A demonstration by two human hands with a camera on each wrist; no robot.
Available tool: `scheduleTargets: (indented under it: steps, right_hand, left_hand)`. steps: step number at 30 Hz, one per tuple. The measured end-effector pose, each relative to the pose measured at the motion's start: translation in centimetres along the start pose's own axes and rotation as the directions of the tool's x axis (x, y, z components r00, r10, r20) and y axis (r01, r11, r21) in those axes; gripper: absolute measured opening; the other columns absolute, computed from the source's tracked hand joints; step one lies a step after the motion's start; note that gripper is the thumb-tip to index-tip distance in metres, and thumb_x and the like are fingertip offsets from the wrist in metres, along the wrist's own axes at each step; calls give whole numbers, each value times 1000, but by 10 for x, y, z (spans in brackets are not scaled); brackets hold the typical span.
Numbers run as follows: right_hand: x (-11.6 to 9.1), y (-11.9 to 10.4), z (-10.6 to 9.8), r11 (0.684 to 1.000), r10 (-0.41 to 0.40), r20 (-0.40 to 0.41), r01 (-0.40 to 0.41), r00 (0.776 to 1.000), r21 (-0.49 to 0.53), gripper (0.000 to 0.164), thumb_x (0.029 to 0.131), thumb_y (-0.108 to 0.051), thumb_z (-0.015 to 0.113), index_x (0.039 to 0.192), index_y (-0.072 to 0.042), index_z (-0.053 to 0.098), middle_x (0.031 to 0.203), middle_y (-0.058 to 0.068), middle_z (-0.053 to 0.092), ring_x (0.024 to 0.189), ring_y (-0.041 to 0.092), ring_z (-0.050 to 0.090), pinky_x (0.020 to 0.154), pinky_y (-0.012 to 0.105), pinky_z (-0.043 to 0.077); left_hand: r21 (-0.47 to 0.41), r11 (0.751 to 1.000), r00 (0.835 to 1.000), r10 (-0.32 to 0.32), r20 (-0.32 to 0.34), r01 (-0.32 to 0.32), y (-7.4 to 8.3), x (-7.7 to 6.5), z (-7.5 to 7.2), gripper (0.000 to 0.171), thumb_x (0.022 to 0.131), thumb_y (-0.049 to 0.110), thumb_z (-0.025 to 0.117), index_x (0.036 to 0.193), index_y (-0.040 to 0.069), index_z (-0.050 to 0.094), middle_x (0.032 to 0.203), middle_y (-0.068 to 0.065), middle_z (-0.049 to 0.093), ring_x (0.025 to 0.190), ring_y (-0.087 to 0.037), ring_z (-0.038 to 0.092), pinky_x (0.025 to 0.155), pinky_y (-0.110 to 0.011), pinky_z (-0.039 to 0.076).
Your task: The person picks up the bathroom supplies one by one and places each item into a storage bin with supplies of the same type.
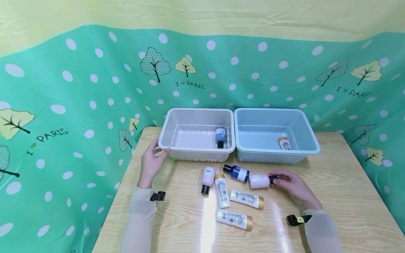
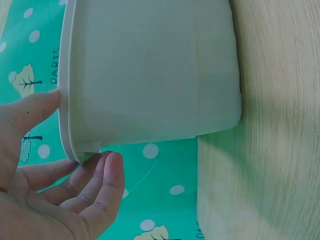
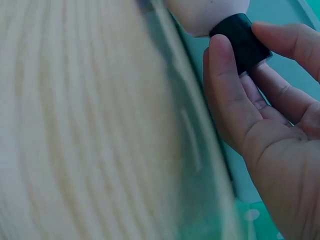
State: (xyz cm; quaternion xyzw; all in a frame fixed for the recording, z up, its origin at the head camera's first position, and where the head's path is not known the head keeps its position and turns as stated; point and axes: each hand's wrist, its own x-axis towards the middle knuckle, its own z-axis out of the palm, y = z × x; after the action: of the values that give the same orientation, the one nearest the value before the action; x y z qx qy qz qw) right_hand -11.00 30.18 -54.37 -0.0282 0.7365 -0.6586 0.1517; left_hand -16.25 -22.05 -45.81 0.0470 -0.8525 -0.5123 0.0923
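My left hand holds the front-left corner of the grey plastic bin, thumb on the rim and fingers curled beneath it, as the left wrist view shows. Inside that bin lies a blue bottle with a black cap. My right hand pinches the black cap of a pale pink bottle, which lies on its side in the head view. Left of it are a dark blue bottle and another pink bottle.
A light blue bin stands beside the grey one, holding a white tube with a gold cap. Three more such tubes lie on the wooden table, one being the upright-lying tube. A green patterned cloth hangs behind.
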Motion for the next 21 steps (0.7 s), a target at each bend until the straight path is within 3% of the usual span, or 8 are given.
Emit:
scheduleTargets:
  steps: [11, 17, 21]
  right_hand:
    - [-8, -34, 6, 996, -80, -48, 78, 996, -39, 47, 93, -8, 72, 133, 10, 54, 122, 7, 65, 104, 13, 66, 87, 29, 57]
    - [-9, -59, 11, 983, -178, -22, 179, 984, 31, 45, 95, 0, 67, 134, 14, 49, 121, 9, 65, 105, 14, 66, 88, 30, 57]
    - [-5, -79, 15, 978, -209, -42, 209, 977, -12, 45, 95, -1, 68, 134, 11, 52, 123, 14, 64, 106, 16, 66, 88, 33, 57]
  left_hand:
    - [-1, 1000, 1000, -7, 0, 7, 0, 1, -1, 69, 94, 32, 73, 150, 4, 43, 145, -17, 51, 119, -34, 57, 92, -43, 56]
    - [1, 1000, 1000, -18, 0, 18, 1, 2, 0, 69, 94, 32, 73, 150, 5, 44, 145, -16, 51, 119, -34, 57, 91, -44, 57]
    - [3, 1000, 1000, -19, -5, 19, 1, 2, -1, 69, 93, 31, 74, 149, 4, 44, 144, -16, 52, 119, -34, 58, 91, -43, 57]
